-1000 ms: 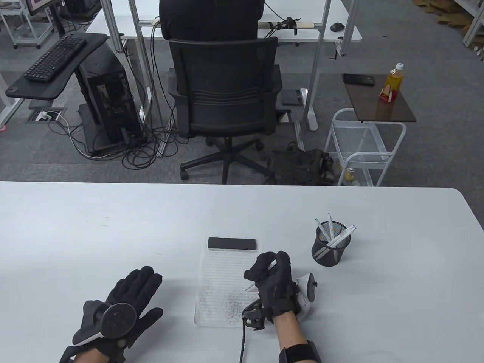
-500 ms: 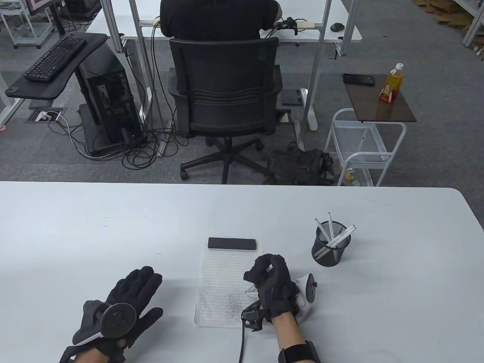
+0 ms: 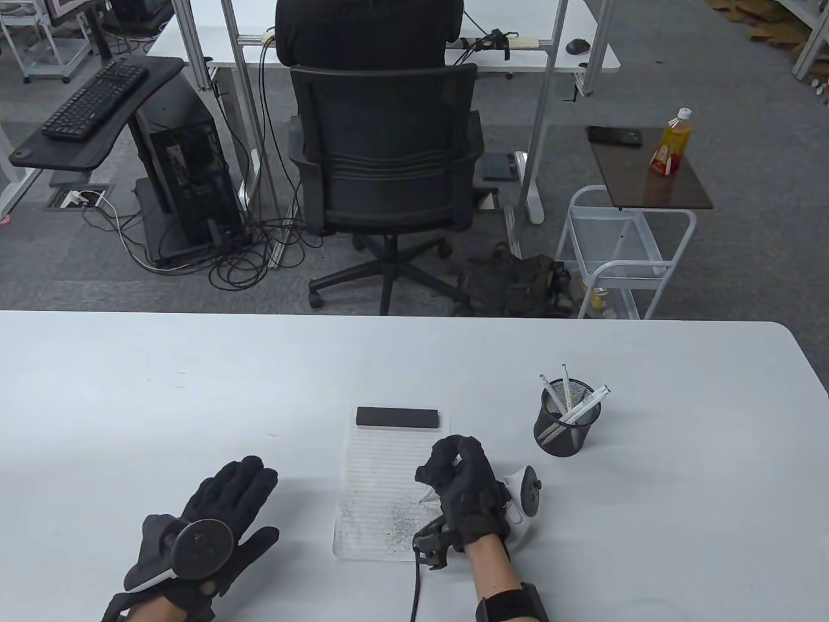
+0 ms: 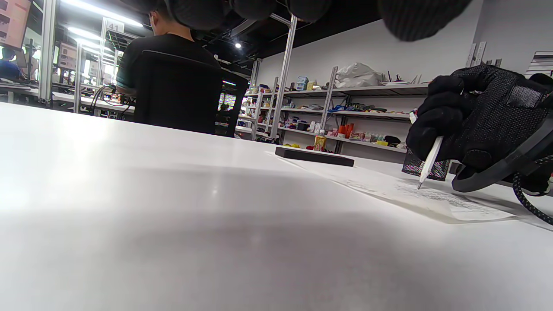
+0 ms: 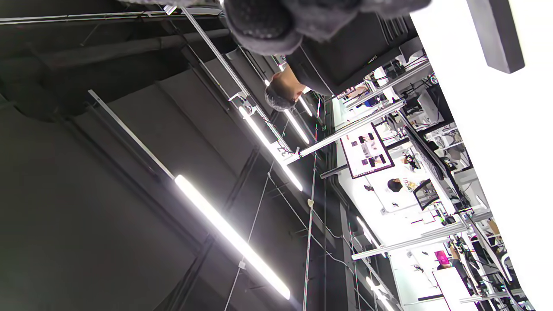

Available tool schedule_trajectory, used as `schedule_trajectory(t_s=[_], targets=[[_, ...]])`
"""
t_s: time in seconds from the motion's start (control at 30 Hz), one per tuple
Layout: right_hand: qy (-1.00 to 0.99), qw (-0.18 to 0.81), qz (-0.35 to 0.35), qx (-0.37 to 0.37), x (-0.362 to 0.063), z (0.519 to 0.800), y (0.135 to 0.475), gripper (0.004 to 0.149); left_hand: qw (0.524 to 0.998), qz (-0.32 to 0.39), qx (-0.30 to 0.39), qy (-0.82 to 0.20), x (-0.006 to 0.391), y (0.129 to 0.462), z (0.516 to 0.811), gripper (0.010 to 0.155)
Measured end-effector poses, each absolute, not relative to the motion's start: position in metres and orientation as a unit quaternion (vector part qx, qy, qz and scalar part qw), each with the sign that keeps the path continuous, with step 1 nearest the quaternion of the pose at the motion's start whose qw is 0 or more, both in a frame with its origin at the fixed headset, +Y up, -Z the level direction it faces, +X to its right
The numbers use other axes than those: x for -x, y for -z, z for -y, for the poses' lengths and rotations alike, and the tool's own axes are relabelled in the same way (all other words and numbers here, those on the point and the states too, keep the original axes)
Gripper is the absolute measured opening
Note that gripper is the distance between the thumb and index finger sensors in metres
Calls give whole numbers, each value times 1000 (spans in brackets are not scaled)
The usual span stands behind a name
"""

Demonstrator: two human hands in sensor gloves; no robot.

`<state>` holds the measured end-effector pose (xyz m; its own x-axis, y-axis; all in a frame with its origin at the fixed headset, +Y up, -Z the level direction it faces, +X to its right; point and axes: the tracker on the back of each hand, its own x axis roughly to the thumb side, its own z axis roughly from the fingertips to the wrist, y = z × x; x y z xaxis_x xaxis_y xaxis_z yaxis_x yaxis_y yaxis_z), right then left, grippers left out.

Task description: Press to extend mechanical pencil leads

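Table view shows the right hand (image 3: 463, 483) in its black sensor glove closed in a fist-like grip around a slim white mechanical pencil (image 3: 429, 495), the fingers curled round the barrel and the thumb side at its upper end. The pencil stands steeply, tilted a little, tip down over the lined white sheet of paper (image 3: 382, 483) that lies on the white desk (image 3: 194, 389). The lower part of the sheet is speckled with dark graphite marks. In the left wrist view the pencil (image 4: 430, 162) pokes out below the right hand (image 4: 471, 116) with its metal tip at, or just above, the paper (image 4: 414, 194); whether it touches cannot be told. Whether any lead shows is too small to tell.

A flat black rectangular block (image 3: 397, 417) lies across the far end of the sheet. To the right of the paper, near the right hand but apart from it, stands a black mesh pen cup (image 3: 565, 424) holding several white pencils (image 3: 570, 395) that lean outward.

The left hand (image 3: 217, 518), also gloved in black, rests palm down on the desk well to the left of the paper, fingers stretched out and spread, gripping nothing. A round black tracker (image 3: 201, 547) sits on its back.

The right wrist view is turned nearly on its side and shows mostly ceiling lights; only gloved fingertips (image 5: 263, 21) hang in at the top.
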<state>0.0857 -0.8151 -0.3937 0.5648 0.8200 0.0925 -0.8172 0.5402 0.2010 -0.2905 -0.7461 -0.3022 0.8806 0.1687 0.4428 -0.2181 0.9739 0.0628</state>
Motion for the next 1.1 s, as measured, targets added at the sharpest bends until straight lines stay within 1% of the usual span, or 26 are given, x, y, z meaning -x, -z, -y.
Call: schedule_trajectory(t_s=[0.43,0.53,0.6,0.7,0.73,0.77,0.8,0.87,0.97,1.03,1.1], targets=[[-472,875,-7,-111,-84,815,394,54,968,223,-55,-100,290,302,746,81],[-469,875,-8,-121,-84,813,394,57,968,223,-56,-100,291,302,746,81],[-469,873,-15,-136,-83,808,394,60,968,223,-56,-100,291,302,746,81],[-473,864,-45,-166,-80,794,393,67,968,222,-55,-100,291,302,746,81],[-483,856,-61,-173,-80,788,393,67,968,222,-54,-100,291,302,746,81],[-494,848,-68,-178,-81,784,393,63,968,222,-55,-100,291,302,746,81],[-517,834,-75,-178,-82,778,393,58,968,222,-55,-101,291,302,746,81],[-623,763,-75,-157,-88,763,391,53,968,223,-56,-101,291,302,746,82],[-767,621,-59,-153,-98,746,389,51,968,223,-57,-102,291,303,746,82],[-838,519,-86,-145,-105,738,390,51,968,222,-56,-100,291,303,746,81],[-873,458,-103,-132,-110,737,392,51,968,222,-53,-101,291,304,747,81]])
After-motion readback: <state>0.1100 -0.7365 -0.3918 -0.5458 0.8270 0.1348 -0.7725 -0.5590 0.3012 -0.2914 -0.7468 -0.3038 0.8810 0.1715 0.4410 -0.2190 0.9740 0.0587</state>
